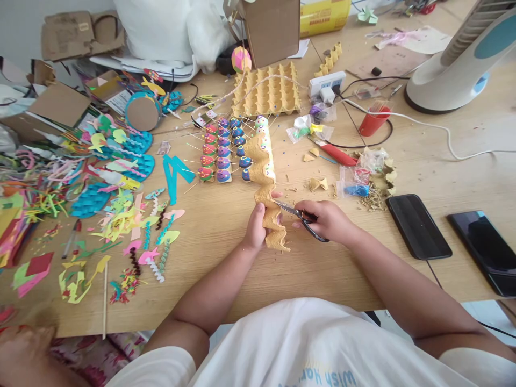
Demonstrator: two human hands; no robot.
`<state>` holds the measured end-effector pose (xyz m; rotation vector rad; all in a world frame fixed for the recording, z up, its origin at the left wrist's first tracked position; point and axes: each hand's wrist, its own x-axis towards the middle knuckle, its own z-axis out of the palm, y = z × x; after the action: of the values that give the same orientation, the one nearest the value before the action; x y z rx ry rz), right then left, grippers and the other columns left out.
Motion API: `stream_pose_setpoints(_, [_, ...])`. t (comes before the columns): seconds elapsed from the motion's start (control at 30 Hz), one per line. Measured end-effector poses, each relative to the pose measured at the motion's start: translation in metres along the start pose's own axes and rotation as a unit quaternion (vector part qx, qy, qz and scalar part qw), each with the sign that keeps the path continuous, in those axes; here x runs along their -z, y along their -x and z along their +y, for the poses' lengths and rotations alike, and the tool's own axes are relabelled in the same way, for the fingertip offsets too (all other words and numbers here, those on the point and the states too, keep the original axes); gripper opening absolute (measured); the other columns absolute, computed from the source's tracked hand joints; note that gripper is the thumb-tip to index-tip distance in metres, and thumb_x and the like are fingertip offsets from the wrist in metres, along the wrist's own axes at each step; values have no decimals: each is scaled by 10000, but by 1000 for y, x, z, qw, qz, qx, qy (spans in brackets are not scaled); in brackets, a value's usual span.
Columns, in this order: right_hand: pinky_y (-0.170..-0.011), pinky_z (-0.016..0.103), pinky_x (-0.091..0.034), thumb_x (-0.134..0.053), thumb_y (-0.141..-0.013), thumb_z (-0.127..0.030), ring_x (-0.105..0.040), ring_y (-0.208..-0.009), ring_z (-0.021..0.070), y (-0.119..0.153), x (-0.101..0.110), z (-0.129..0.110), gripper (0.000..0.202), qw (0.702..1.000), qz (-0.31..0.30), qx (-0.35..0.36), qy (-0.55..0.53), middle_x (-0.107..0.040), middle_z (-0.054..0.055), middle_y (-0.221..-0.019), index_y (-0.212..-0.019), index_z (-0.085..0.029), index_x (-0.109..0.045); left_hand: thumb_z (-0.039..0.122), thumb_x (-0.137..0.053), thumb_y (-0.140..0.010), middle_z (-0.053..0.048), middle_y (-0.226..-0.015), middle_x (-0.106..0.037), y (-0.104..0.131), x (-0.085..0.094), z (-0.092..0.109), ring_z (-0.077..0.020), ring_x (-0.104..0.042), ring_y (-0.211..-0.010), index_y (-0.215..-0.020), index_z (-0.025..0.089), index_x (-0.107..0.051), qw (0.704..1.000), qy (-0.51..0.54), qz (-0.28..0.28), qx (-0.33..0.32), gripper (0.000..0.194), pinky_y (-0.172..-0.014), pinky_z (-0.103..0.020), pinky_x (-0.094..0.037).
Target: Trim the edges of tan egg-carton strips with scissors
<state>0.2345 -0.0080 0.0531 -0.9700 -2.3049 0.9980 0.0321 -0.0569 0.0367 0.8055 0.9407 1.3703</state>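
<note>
A long wavy strip of tan egg carton (264,185) runs lengthwise in front of me, gripped near its lower part by my left hand (256,223). Scissors (301,214) with dark handles are in my right hand (328,220), fingers wrapped through the loops. Their blades point left, and the tips meet the strip's right edge just above my left thumb. Beyond my hands stand painted egg-carton rows: red (207,153), purple (223,153), dark blue (242,153) and a white dotted one (265,140) partly behind the strip. Thin sticks poke out of the coloured rows.
An uncut egg tray (278,88) lies behind the rows. Coloured paper cutouts (124,215) crowd the left side. At right are a red cup (373,118), a red-handled knife (336,153), two phones (419,226) and a fan base (439,91). Another person's hand (24,349) shows at lower left.
</note>
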Motion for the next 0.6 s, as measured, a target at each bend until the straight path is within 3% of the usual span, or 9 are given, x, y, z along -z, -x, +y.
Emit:
stream_pose_setpoints(0.37, [-597,238,-338,-672,-886,-565,-537,-586,136,-1,2,6,390,999,5,14,44,-632,-17,-680,-1078,-228,-709,757,-575,-835,14,-571,-505,0,-1,1,-168,-498,-526,-1087,260,-687,1000,15,-7,3,568,-523,-314,-440])
stream_pose_setpoints(0.6, [-601,259,-333,-661,-913,-473,-543,-612,154,0,7,10,300,995,27,14,93,-645,2,-686,-1084,-231,-709,705,-580,-874,10,-572,-519,-2,2,-3,-160,-517,-549,-1132,227,-688,999,39,-24,-9,554,-556,-297,-470])
